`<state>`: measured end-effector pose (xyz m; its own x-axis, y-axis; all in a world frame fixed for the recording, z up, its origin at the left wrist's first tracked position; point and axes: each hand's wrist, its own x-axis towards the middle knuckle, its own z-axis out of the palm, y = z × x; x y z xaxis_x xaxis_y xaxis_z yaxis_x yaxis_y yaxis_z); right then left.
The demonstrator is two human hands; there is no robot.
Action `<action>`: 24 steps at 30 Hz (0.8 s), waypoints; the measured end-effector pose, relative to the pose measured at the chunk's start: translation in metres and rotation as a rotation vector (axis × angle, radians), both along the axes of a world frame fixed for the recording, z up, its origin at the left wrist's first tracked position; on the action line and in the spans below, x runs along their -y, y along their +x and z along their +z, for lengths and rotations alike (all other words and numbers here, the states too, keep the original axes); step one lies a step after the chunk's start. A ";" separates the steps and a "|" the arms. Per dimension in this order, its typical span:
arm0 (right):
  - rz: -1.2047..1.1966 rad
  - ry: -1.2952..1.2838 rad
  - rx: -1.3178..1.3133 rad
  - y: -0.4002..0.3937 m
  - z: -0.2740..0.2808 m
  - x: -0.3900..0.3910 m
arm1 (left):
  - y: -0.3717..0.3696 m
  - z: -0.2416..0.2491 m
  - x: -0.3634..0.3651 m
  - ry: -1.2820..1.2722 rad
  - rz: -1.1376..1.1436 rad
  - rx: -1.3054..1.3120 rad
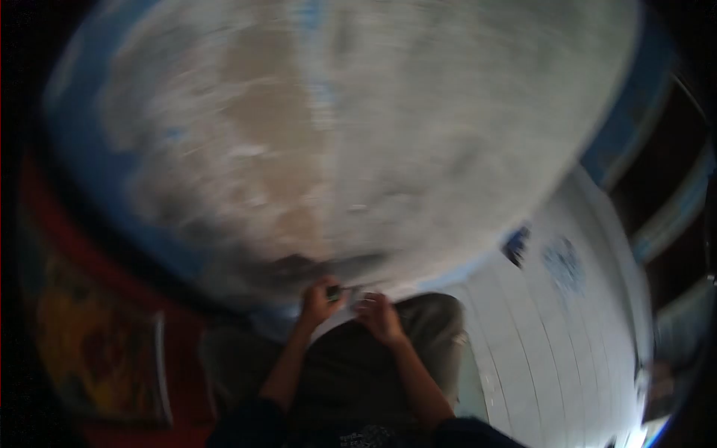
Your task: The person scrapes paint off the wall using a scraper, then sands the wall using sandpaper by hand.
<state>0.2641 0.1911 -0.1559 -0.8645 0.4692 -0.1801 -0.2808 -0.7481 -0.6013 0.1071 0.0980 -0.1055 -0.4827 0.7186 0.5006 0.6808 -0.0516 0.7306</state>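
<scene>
My left hand [321, 300] is closed around a small dark object [334, 293] with a greenish tint; blur hides its kind. Close by on its right, my right hand [379, 318] has its fingers curled in, and whatever they may pinch is too blurred to name. A thin dark strip [357, 288] shows in the gap between the two hands. Both hands are over my lap, above dark trousers [429, 321]. Just beyond them spreads a large whitish-grey surface [448, 134] with a tan patch [272, 127] and dark smudges near my fingers.
Blue edging [97, 164] borders the pale surface on the left. A colourful patterned piece [104, 343] lies at lower left beside red. On the right is a white surface with lines [553, 328], bearing a dark blue item [515, 246] and a blue mark [564, 263].
</scene>
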 end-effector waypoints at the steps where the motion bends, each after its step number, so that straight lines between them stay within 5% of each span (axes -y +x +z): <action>1: 0.071 -0.197 -0.192 -0.005 -0.020 -0.008 | -0.007 0.004 0.002 -0.017 0.011 0.033; 3: -0.026 -0.065 0.177 -0.005 0.027 0.004 | -0.009 0.057 0.016 0.012 0.015 0.319; 8: 0.062 0.010 0.193 -0.008 0.036 0.003 | -0.018 0.167 0.063 0.209 0.112 0.464; 14: 0.078 0.073 0.184 -0.007 0.040 0.007 | -0.033 0.267 0.112 0.567 -0.351 0.464; 20: 0.071 0.163 0.206 -0.007 0.035 0.007 | -0.040 0.304 0.118 0.602 -0.344 0.244; 24: 0.064 0.205 0.138 -0.004 0.026 0.006 | -0.030 0.322 0.114 0.578 0.029 0.218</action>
<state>0.2597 0.1851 -0.1295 -0.8674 0.4535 -0.2049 -0.1420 -0.6202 -0.7715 0.0771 -0.0158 0.2164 -0.6330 0.3458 0.6926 0.5262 -0.4640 0.7126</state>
